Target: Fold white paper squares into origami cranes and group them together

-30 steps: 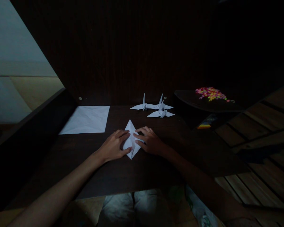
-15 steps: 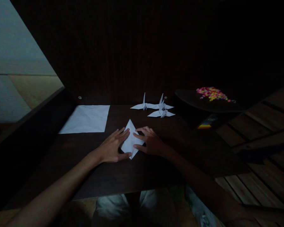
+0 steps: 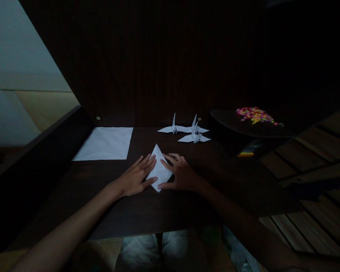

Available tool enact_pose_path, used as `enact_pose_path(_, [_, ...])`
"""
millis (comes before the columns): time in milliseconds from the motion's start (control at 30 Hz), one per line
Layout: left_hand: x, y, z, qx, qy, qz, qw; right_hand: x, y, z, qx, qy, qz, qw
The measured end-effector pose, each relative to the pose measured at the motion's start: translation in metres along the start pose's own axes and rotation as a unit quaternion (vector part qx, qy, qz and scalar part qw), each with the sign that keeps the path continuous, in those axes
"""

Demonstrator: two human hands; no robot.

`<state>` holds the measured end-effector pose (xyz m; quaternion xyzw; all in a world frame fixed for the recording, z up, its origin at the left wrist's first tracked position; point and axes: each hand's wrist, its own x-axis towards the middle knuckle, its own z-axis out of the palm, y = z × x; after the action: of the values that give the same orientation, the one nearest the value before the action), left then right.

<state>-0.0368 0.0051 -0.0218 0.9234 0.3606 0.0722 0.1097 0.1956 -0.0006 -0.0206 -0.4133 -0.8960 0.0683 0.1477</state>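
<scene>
On a dark tabletop [image 3: 147,215], left hand [image 3: 134,178] and right hand [image 3: 184,174] spread wide, both touching a folded paper diamond [image 3: 162,174].

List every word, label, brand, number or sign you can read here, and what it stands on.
No readable text.
White diamond-shaped folded paper: none visible.
Flat white paper sheet: none visible.
Three white paper birds: none visible.
Dark object with yellow edge, below the dark rounded shelf: too dim to tell.

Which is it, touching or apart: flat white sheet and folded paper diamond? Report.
Apart: the head view shows dark tabletop between flat white sheet and folded paper diamond.
</scene>
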Motion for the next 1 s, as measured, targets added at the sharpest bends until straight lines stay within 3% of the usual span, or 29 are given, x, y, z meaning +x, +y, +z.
enact_pose_path(200, [-0.001,0.002,-0.002,0.008,-0.001,-0.013,1.0,-0.001,0.002,-0.001,-0.001,-0.02,-0.02,1.0])
enact_pose_path(333, [-0.001,0.001,-0.001,0.001,0.001,-0.015,1.0,-0.001,0.002,0.0,-0.004,-0.021,0.001,1.0])
enact_pose_path(600, [0.001,0.003,-0.001,-0.048,0.033,-0.087,0.995,0.004,0.004,0.006,0.077,0.043,0.05,0.995])
enact_pose_path(900, [0.008,0.014,-0.004,-0.168,0.142,-0.192,0.956,0.007,0.004,0.005,0.163,0.119,0.094,0.975])
enact_pose_path(1000, [0.009,0.014,-0.008,-0.206,0.179,-0.192,0.943,0.008,0.004,0.005,0.167,0.133,0.089,0.973])
